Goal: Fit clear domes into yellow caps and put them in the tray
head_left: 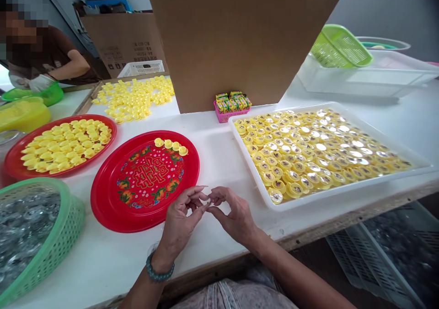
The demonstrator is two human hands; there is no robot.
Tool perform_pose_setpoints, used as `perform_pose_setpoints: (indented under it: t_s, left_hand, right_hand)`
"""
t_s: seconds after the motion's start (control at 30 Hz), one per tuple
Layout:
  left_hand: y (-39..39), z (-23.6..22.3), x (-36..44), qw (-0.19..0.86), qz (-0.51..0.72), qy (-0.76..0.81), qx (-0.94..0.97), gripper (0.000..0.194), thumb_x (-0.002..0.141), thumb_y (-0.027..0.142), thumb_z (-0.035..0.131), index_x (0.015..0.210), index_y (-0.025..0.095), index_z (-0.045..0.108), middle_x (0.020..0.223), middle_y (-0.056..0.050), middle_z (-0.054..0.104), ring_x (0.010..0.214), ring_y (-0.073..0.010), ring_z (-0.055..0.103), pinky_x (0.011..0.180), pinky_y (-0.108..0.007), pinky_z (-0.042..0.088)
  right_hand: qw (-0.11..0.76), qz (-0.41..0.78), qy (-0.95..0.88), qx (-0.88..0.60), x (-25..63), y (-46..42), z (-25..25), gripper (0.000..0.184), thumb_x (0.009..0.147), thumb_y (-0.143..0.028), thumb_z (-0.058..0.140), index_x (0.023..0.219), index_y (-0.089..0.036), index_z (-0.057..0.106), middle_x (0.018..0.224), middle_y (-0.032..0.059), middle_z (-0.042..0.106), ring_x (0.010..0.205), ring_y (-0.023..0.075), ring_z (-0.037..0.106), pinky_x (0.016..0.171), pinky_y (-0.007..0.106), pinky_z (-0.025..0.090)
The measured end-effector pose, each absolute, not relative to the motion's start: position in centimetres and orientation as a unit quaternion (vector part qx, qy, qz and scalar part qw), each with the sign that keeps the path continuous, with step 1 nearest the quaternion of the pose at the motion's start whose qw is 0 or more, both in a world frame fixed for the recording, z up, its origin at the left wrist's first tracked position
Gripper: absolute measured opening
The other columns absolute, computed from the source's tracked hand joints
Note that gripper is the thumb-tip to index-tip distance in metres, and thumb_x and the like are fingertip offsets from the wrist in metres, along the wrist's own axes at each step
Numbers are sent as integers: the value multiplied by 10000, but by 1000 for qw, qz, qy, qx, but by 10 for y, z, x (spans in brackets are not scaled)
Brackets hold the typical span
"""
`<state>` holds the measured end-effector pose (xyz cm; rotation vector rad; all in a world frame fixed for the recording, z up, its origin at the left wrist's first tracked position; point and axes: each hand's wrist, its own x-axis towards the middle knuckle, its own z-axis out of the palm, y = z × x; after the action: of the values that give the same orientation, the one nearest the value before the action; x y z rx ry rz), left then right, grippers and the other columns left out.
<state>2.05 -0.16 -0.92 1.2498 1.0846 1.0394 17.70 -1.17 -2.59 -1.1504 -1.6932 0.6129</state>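
Soft, fairly even light brightens the white tabletop [216, 155] — hard glare spots dot the clear tops of the yellow pieces [295, 162] at right, while the crates [360, 249] under the table edge sink into dimness. Wide-angle distortion stretches the mint-green basket [70, 222], the upper right corner darkens, and coarse pixelation covers the upper left.

Near red tray [105, 199], multicolour floral print, yellow pieces [176, 146] far side, white tray [308, 200] right, pale-green basket [70, 226] near left

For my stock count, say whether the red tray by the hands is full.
Far from full: the red tray holds just four yellow pieces near its far rim.
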Motion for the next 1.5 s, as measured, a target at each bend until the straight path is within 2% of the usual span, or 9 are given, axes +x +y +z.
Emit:
perform_pose_setpoints:
  t_s: [0.27,0.47,0.6,0.7,0.8,0.9,1.0,1.2,1.5]
  left_hand:
    - [-4,-4,23,555,445,483,511,375,747,245,672,1098,226,542,878,-23,614,777,-155,570,705,-267,488]
    - [9,-2,21,568,412,483,524,338,781,280,627,1096,218,519,864,-27,617,794,-166,585,726,-281,484]
    - [58,6,1,352,330,572,664,259,809,326,585,1041,209,591,940,-53,617,754,-175,573,707,-298,473]
    - [113,9,-13,148,238,593,755,286,809,212,554,1092,174,580,1032,-91,583,820,-208,566,770,-335,454]
    - [161,6,-15,60,109,547,828,323,788,95,508,1097,153,579,1069,-116,549,965,-243,537,829,-340,428]
    - [189,-1,-10,45,10,510,859,267,755,34,495,957,152,623,975,-106,556,937,-242,543,810,-332,421]
    - [197,-8,-8,51,-7,505,862,216,748,25,494,874,144,623,909,-100,557,876,-237,555,787,-334,421]
    - [184,-10,-20,64,-2,501,863,137,794,107,503,877,147,604,936,-104,567,871,-235,556,780,-339,430]
    - [181,-13,1,26,24,519,854,235,800,104,465,1007,138,572,915,-127,600,918,-259,549,819,-365,415]
  right_hand:
    - [441,210,-741,-460,178,-13,-24,213,808,-218,615,1006,-204,537,850,38,626,765,155,591,687,281,498]
    - [436,203,-733,-480,175,-8,-30,200,793,-164,598,986,-202,564,848,35,627,741,151,586,672,274,489]
    - [436,204,-716,-506,178,-1,-42,191,787,-187,612,972,-202,569,821,28,618,687,146,584,637,273,497]
    - [439,200,-717,-503,180,2,-50,207,796,-191,605,998,-205,560,862,40,624,703,153,596,633,278,510]
    - [436,197,-724,-497,181,0,-53,229,802,-176,589,1025,-210,548,902,54,627,762,172,607,659,291,518]
    - [433,192,-727,-496,182,-2,-54,241,801,-167,578,1035,-212,540,906,58,627,784,182,607,675,306,516]
    - [439,189,-730,-489,182,-3,-53,251,799,-164,577,1042,-211,535,909,59,627,791,181,605,678,303,513]
    - [446,202,-735,-469,181,-5,-53,281,793,-154,586,1062,-210,529,932,65,624,819,180,601,701,302,509]
    - [450,200,-732,-472,179,-4,-49,253,794,-158,590,1037,-212,542,897,61,629,778,178,599,663,297,508]
